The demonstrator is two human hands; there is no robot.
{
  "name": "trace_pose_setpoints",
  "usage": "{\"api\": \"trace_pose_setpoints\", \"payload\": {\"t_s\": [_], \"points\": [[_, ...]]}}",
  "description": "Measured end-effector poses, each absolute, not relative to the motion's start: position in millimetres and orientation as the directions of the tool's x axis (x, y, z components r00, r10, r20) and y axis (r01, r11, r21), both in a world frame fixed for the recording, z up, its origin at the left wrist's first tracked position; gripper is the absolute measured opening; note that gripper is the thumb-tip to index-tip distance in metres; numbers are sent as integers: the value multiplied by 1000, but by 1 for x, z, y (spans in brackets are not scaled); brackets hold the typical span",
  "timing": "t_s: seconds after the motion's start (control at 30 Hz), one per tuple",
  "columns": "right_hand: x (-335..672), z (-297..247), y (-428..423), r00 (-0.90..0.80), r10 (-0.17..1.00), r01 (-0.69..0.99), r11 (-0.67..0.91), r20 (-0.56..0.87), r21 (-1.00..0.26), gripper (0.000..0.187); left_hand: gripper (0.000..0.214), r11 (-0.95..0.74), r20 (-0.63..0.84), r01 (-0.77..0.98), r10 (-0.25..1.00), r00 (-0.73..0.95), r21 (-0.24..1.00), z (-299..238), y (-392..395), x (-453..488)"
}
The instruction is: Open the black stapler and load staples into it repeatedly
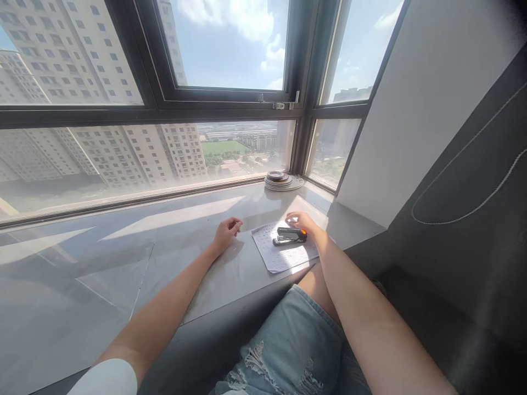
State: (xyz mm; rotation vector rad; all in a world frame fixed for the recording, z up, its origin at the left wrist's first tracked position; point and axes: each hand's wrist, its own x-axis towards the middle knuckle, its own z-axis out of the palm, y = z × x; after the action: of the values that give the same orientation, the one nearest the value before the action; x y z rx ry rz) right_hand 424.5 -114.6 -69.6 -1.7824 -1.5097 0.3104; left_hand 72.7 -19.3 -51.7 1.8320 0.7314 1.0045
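A dark grey stapler (289, 236) with an orange end lies on a printed sheet of paper (280, 255) on the grey window ledge (173, 241). My right hand (302, 221) rests just behind the stapler, its fingers curled down onto the paper and touching the stapler's orange end. Left of the paper, my left hand (225, 231) lies on the bare ledge with its fingers loosely curled, holding nothing that I can see.
A stack of round coaster-like discs (282, 180) sits at the back right corner of the ledge by the window frame. A white wall (415, 109) closes the right side. My knee in torn denim shorts (288, 345) is below the ledge edge.
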Motion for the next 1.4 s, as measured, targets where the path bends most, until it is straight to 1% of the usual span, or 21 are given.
{"api": "trace_pose_setpoints", "payload": {"t_s": [0.1, 0.23, 0.3, 0.5, 0.57, 0.63, 0.67, 0.8, 0.93, 1.03, 1.2, 1.3, 1.4], "points": [[406, -69, -110, 235, 942, 725, -5, 241, -689, 23, 28, -412, 334, 64, 812, 479, 909, -52, -16, 71], [376, -66, -105, 180, 954, 747, 26, 240, -665, 24, 28, -383, 335, 34, 845, 416, 923, -53, -5, 66], [361, -65, -103, 168, 959, 753, 25, 229, -657, 25, 27, -358, 333, 10, 878, 345, 934, -54, 3, 62], [330, -67, -101, 212, 958, 728, -25, 191, -685, 30, 19, -277, 286, -87, 951, 121, 957, -52, 28, 43], [321, -67, -101, 209, 960, 735, -29, 186, -677, 29, 16, -236, 247, -180, 968, 41, 955, -51, 40, 30], [308, -66, -100, 200, 962, 735, -23, 185, -678, 28, 16, -179, 168, -326, 984, -60, 928, -49, 53, 13], [300, -65, -98, 188, 965, 731, -13, 183, -682, 28, 16, -169, 139, -371, 984, -108, 913, -48, 59, 3], [252, -62, -84, 62, 984, 742, 64, 164, -667, 29, 17, -165, 60, -492, 973, -221, 855, -44, 75, -32], [199, -60, -67, -53, 985, 770, 146, 166, -621, 26, 19, -176, 17, -565, 961, -275, 806, -43, 80, -48], [181, -61, -61, -89, 979, 781, 184, 185, -596, 23, 19, -181, 0, -594, 956, -293, 784, -44, 81, -52], [188, -67, -65, -123, 962, 725, 256, 246, -639, 27, 20, -172, -12, -620, 960, -281, 766, -47, 83, -51], [196, -68, -70, -104, 959, 726, 255, 265, -638, 28, 22, -162, -10, -618, 964, -265, 769, -49, 84, -49], [202, -68, -78, -20, 958, 782, 192, 285, -592, 21, 22, -154, -14, -614, 966, -259, 774, -50, 86, -46]]}}
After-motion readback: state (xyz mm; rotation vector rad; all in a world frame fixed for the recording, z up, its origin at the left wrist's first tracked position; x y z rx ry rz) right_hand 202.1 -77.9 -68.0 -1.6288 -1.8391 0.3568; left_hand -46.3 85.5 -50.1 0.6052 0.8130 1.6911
